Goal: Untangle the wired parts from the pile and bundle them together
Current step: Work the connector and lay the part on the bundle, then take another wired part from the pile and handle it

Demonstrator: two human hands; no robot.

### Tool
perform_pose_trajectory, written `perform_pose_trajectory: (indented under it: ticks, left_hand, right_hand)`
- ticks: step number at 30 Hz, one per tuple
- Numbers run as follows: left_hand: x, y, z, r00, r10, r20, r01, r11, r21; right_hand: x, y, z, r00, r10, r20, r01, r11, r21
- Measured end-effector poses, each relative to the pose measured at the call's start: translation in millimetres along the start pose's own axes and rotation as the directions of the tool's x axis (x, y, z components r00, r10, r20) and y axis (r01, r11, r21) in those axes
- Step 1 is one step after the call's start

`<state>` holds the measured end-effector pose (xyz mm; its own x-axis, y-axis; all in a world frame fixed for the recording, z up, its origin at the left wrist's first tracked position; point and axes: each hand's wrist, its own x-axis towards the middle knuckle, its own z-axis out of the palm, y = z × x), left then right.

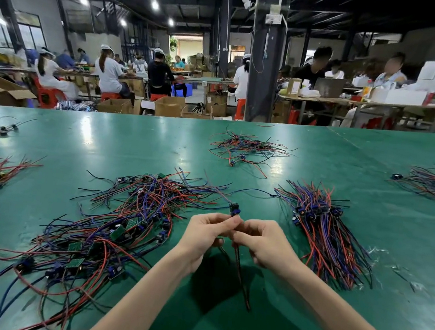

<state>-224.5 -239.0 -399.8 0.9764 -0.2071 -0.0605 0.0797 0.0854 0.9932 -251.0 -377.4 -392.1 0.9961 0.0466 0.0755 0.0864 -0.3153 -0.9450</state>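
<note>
Green table (136, 144) fills the lower half of the view. Tangled pile (110, 223) lies on it to the left of the hands: red, blue and black leads crossing in all directions, small green boards and dark blue components mixed in. Sorted bundle (325, 233) lies to the right of the hands, leads roughly parallel, blue components grouped at its far end, loose ends fanned toward the near edge. Smaller loose cluster (248, 148) sits farther back, well apart from both. Left hand (205, 234) and right hand (264, 243) are raised above the table between pile and bundle, fingertips meeting at centre. Both have fingers curled, thumb and forefinger closed on one wired part (233, 209). The dark blue component of the part stands just above the pinching fingertips, clear of them. From its top a thin lead runs back and left toward the pile; blurred, so cannot tell whether it touches the pile. Below the fingers, red and dark leads (240, 280) hang down between the wrists, close together, ends near the table surface; contact with the table cannot be told.
</note>
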Motion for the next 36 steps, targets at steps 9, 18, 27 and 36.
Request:
perform_pose_trajectory:
  ticks: [9, 18, 27, 36]
  left_hand:
    - [10, -1, -16, 0.936, 0.3, -0.187, -0.119, 0.765, 0.633]
    - [7, -9, -17, 0.942, 0.253, -0.219, 0.147, 0.275, 0.95]
    - [-3, -4, -6, 0.964, 0.225, -0.143, 0.122, 0.105, 0.987]
    - [-14, 36, -19, 0.995, -0.07, -0.068, 0.092, 0.446, 0.89]
  right_hand:
    - [10, -11, -66, 0.925, 0.007, -0.38, -0.042, 0.996, -0.084]
    - [2, -5, -97, 0.827, 0.08, -0.556, -0.506, 0.538, -0.674]
    - [1, -3, -62, 0.839, -0.265, -0.475, -0.296, 0.51, -0.808]
    - [0, 4, -29, 0.856, -0.365, -0.367, -0.108, 0.567, -0.817]
